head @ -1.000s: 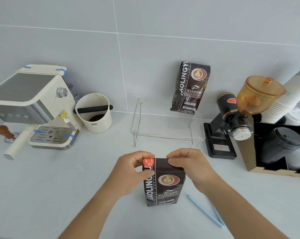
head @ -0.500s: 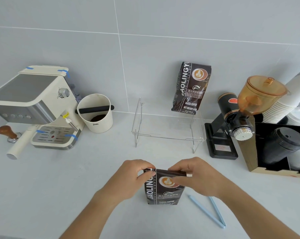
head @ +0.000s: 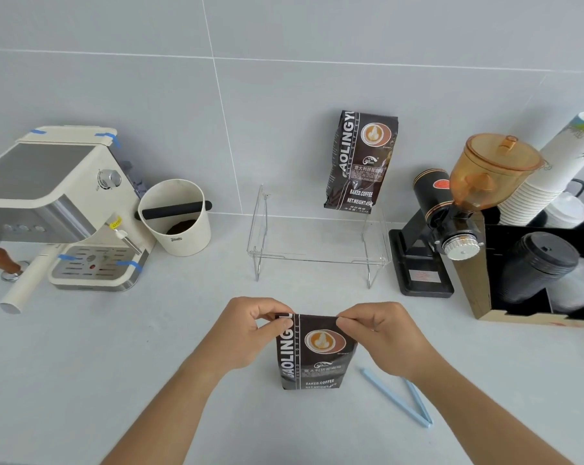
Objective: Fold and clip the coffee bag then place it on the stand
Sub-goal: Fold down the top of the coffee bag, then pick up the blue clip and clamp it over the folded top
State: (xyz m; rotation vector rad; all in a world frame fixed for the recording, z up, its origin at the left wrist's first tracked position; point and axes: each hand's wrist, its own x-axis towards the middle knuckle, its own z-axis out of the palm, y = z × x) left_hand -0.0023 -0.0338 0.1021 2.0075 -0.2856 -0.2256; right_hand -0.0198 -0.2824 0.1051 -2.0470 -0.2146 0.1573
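A dark brown coffee bag (head: 312, 355) stands upright on the white counter in front of me, its top folded down. My left hand (head: 247, 330) pinches the folded top at its left corner. My right hand (head: 384, 333) pinches the right corner. A light blue bag clip (head: 397, 397) lies open on the counter just right of the bag, under my right forearm. The clear acrylic stand (head: 317, 260) sits behind the bag near the wall. A second, matching coffee bag (head: 361, 162) stands on the stand's right side, leaning on the wall.
A cream espresso machine (head: 55, 203) and a wooden-handled tamper (head: 2, 260) stand at the far left, a cream knock box (head: 176, 216) beside them. At the right are a black grinder (head: 451, 226) with an amber hopper and a box of stacked cups and lids (head: 545, 263).
Both hands have folded the bag's top down, so the bag stands shorter than a second ago and its orange top strip is tucked out of sight. The clip has not moved.
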